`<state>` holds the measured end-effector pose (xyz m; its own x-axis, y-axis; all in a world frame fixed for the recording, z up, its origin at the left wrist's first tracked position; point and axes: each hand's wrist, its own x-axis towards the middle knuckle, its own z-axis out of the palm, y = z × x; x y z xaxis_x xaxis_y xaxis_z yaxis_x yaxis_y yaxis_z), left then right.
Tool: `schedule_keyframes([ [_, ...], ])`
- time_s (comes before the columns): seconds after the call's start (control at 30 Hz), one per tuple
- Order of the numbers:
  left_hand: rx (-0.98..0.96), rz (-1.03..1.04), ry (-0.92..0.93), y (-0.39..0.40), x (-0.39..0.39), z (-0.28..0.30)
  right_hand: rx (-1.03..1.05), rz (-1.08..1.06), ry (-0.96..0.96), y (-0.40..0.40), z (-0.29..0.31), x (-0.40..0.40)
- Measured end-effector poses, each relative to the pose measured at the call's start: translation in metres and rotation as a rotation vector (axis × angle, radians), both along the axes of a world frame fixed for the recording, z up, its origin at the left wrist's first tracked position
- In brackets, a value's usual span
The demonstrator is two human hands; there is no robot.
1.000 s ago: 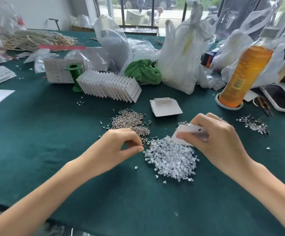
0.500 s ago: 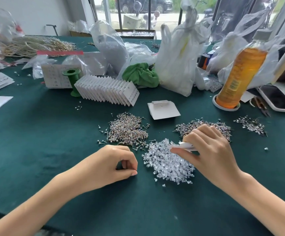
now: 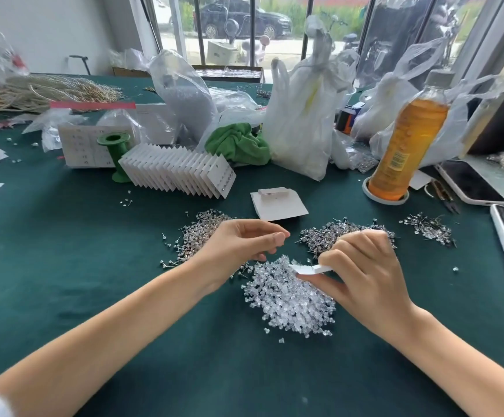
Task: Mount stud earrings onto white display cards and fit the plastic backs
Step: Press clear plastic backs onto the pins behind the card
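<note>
Right now my right hand (image 3: 365, 272) pinches a white display card (image 3: 311, 268) edge-on, thumb under, fingers curled over top, just above the heap of clear plastic backs (image 3: 289, 299) on the green felt table (image 3: 64, 266). My left hand (image 3: 238, 245) hovers beside it w/ thumb & forefinger nearly closed; can't tell if there's a stud between them, too small. Studs lie in 3 piles: one under my left hand (image 3: 196, 233), one behind my right (image 3: 329, 233), a small one further right (image 3: 431, 228). Behind those, a loose folded card (image 3: 277, 203), a fanned row of finished cards (image 3: 181, 173), a green spool (image 3: 115, 155), an orange drink bottle (image 3: 407, 145), 2 phones (image 3: 470, 182) at the right edge.
</note>
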<state>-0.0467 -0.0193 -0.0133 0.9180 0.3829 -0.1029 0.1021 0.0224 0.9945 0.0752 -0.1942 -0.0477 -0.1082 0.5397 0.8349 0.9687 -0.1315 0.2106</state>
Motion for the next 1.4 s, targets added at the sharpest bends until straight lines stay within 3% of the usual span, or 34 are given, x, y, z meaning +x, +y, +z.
schedule_keyframes([
  [0.13,-0.109,-0.028,-0.011,-0.008,-0.003,-0.006,-0.001,-0.025,-0.023,-0.001,0.001,0.0],
  [0.63,0.054,-0.063,-0.184,-0.018,-0.015,-0.017,-0.036,-0.014,-0.14,0.001,-0.002,-0.006],
  [0.97,-0.031,-0.062,-0.165,-0.02,-0.019,-0.019,-0.029,0.003,-0.182,0.002,-0.003,-0.006],
  [1.4,0.005,-0.061,-0.191,-0.024,-0.019,-0.021,-0.055,-0.02,-0.197,0.0,-0.003,-0.006],
])
